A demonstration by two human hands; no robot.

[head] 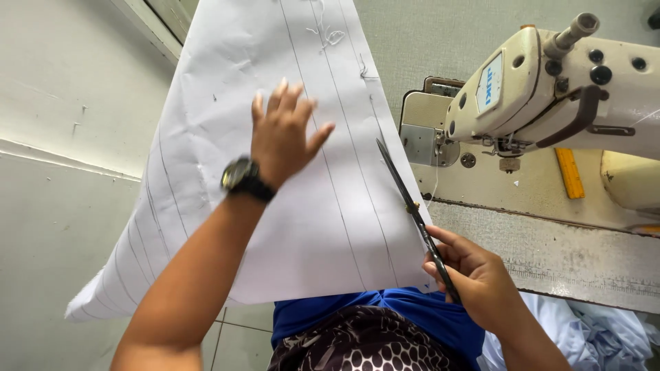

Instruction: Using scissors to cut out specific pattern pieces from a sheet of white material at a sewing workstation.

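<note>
a: where's your left hand (283, 134) just now?

b: flat on the white paper sheet (227, 206), palm down, fingers spread wide and pressing it still. my black wristwatch (244, 178) sits just behind it on the wrist

a: and the right hand (481, 278)?

b: closed round the handles of the black scissors (412, 213), fingers curled tight so the grip is shut on them. the blades point up and away from me, lying along the right edge of the paper, touching it. i can't tell whether the blades are parted or together, they look like one thin dark line

a: where does the paper lie?

b: it hangs out over my lap, off the left edge of the sewing table (564, 257). its narrow end runs toward the far edge, its wide end droops low on my left. long pencil lines run down its length, and it's creased here and there

a: what else is about?

b: the cream sewing machine (550, 89) stands on the table at my right, well apart from my left hand and near the scissor tips. a yellow ruler (569, 173) lies under its arm. some pale blue cloth (591, 336) is bunched below the table's near edge, beside my right arm
</note>
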